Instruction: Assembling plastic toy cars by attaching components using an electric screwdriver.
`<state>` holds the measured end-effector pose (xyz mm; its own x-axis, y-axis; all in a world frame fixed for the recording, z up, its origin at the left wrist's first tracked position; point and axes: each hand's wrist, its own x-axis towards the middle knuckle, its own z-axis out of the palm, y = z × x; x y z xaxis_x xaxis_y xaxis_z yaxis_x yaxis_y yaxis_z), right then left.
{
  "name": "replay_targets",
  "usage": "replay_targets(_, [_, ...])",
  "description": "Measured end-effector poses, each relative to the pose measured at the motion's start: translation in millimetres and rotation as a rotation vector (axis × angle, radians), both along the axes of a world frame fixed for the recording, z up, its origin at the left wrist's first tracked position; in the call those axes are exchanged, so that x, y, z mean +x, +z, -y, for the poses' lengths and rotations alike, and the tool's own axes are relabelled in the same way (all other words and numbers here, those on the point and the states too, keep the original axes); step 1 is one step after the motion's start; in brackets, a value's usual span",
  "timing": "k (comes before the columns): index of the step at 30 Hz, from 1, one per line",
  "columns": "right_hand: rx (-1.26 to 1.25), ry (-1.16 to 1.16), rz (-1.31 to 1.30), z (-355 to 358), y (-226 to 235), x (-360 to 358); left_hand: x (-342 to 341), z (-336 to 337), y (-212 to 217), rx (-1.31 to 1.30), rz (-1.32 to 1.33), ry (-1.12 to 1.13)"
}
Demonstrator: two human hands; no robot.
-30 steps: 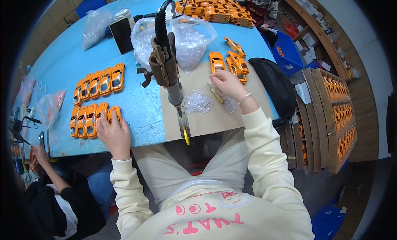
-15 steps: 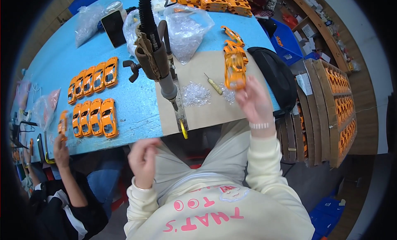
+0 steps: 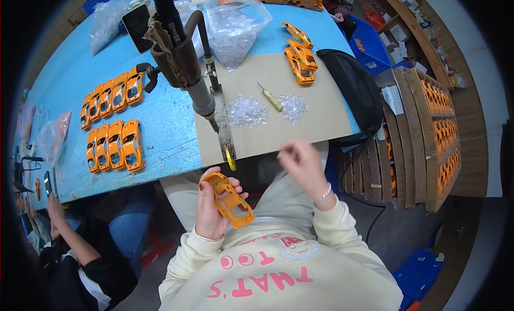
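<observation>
My left hand is closed around an orange toy car body shell, held tilted over my lap just in front of the table edge. The shell is hollow, with window openings. My right hand hovers right of it, near the edge of the brown sheet, fingers curled and slightly blurred, with nothing visible in them. Beyond it lie two heaps of small clear plastic pieces and a thin-tipped hand tool with a yellowish handle. Several more car shells rest at the sheet's far right.
A clamped stand holds a pointed metal-tipped tool above the sheet's left side. Two rows of orange shells stand on the blue table. A black case lies at right, beside stacked cardboard trays. A co-worker's arm is at left.
My right hand has brought a car shell from the far right of the sheet, and my left hand now holds it. The co-worker's hand has lowered; the shell it held no longer shows there.
</observation>
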<state>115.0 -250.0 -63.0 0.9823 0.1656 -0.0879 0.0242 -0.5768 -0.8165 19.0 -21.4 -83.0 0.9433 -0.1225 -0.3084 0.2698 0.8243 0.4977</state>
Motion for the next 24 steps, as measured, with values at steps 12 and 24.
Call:
replay_targets(12, [-0.473, -0.265, 0.34, 2.4, -25.7, 59.8, 0.2, 3.8, 11.8, 0.292, 0.123, -0.05])
replay_targets(24, [-0.381, -0.132, 0.624, -6.8, -18.3, 26.8, 7.4, 10.3, 15.5, 0.177, -0.052, -0.076])
